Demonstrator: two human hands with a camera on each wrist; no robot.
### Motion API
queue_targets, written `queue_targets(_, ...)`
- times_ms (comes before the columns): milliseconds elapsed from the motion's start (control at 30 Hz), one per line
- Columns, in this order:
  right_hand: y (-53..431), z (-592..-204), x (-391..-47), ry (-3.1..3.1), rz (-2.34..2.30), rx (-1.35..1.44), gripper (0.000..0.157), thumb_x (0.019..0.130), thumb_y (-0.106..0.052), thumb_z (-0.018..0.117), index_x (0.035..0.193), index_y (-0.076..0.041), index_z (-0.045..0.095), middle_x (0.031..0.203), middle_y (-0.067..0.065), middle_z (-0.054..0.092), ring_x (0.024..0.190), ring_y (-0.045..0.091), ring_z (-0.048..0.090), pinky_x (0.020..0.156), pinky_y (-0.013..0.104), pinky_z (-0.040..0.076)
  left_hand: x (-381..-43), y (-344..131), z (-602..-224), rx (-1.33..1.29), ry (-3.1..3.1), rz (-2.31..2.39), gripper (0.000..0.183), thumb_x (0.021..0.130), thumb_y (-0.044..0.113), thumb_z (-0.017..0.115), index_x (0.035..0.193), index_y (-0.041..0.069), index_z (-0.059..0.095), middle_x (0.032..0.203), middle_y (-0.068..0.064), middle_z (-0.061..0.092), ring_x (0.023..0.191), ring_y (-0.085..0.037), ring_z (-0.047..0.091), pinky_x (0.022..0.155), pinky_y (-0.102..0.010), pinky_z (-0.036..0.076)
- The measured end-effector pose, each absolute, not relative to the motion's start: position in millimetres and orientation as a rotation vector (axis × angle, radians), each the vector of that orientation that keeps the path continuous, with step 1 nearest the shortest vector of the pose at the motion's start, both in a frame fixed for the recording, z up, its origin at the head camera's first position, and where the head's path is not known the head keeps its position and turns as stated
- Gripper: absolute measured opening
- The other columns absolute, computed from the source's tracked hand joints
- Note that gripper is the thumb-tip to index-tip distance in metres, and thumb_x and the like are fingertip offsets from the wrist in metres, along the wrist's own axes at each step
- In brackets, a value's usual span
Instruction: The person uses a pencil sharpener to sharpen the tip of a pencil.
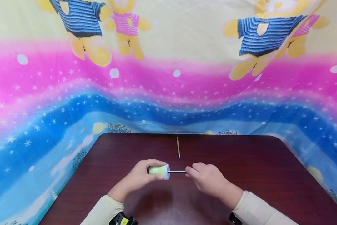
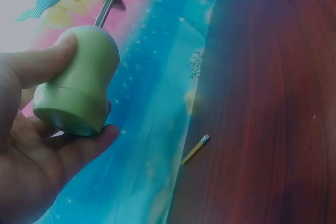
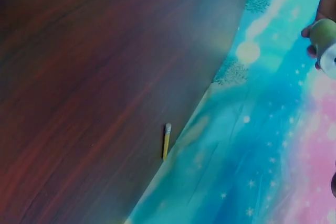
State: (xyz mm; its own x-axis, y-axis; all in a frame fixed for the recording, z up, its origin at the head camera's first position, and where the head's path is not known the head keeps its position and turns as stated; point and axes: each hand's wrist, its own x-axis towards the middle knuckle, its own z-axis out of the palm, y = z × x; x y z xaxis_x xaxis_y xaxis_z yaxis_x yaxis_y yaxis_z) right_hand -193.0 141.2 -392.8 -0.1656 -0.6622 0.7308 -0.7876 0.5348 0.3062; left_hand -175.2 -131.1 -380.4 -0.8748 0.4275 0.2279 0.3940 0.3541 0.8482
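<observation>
My left hand grips a light green, waisted pencil sharpener on its side, thumb and fingers wrapped round the body. The white end face points right, and a dark, slim pencil runs into it. With curled fingers my right hand pinches the other end of that pencil. In the left wrist view the sharpener shows its broad base, with the pencil at the far end. The right wrist view catches only part of the sharpener; most of the right hand is out of that frame.
A yellow pencil with an eraser end lies on the dark red-brown table, beyond both hands near the back edge. A printed cloth with bears and snowflakes hangs behind the table and along its sides.
</observation>
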Motion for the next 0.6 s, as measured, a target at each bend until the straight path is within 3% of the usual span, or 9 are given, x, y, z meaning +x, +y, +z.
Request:
queue_targets(167,139.1,-389.0,-181.7,-2.183,0.436,1.238,0.023,0.101,-0.020,0.050,0.086,-0.010,0.064,0.068,-0.007,0.060,0.056,0.005,0.055,0.050,0.022,0.045,-173.3,-128.5,-379.5,0.896,2.642,1.546,0.036,0.078,0.008,0.079,0.113,0.003,0.070,0.114,-0.012,0.067,0.096,-0.020,0.062,0.080,-0.027,0.051)
queue_targets(300,137.2,-382.5,-176.2,-2.561,0.944,1.129,0.011,0.094,-0.011,0.061,0.086,-0.008,0.068,0.072,-0.008,0.061,0.063,0.000,0.051,0.058,0.022,0.046,-170.7,-125.4,-379.3,1.057,2.808,1.466,0.037,0.074,0.005,0.082,0.110,0.007,0.072,0.113,-0.007,0.068,0.105,-0.023,0.062,0.088,-0.030,0.051)
queue_targets(400,137.9,-377.8,-176.4,-2.760,1.562,0.956,0.018,0.096,-0.011,0.056,0.083,-0.006,0.067,0.062,-0.007,0.049,0.054,0.002,0.042,0.048,0.023,0.038,-169.4,-123.3,-379.3,1.248,2.939,1.385,0.040,0.070,0.003,0.084,0.108,0.008,0.073,0.112,-0.006,0.068,0.107,-0.022,0.061,0.088,-0.033,0.052)
queue_targets(500,140.1,-373.7,-177.7,-2.781,2.252,0.715,0.022,0.097,-0.014,0.051,0.079,-0.005,0.061,0.054,-0.007,0.033,0.045,0.004,0.027,0.041,0.020,0.022,-169.8,-121.4,-380.2,1.451,3.023,1.334,0.041,0.067,0.001,0.085,0.105,0.009,0.074,0.112,-0.008,0.068,0.107,-0.024,0.060,0.085,-0.033,0.053)
queue_targets(600,142.1,-372.0,-180.1,-2.765,2.561,0.552,0.023,0.098,-0.015,0.049,0.081,-0.002,0.057,0.054,-0.007,0.025,0.043,0.005,0.019,0.041,0.020,0.013,-170.6,-120.4,-382.1,1.506,3.051,1.313,0.041,0.066,0.000,0.085,0.105,0.009,0.074,0.111,-0.008,0.069,0.108,-0.024,0.059,0.083,-0.031,0.054)
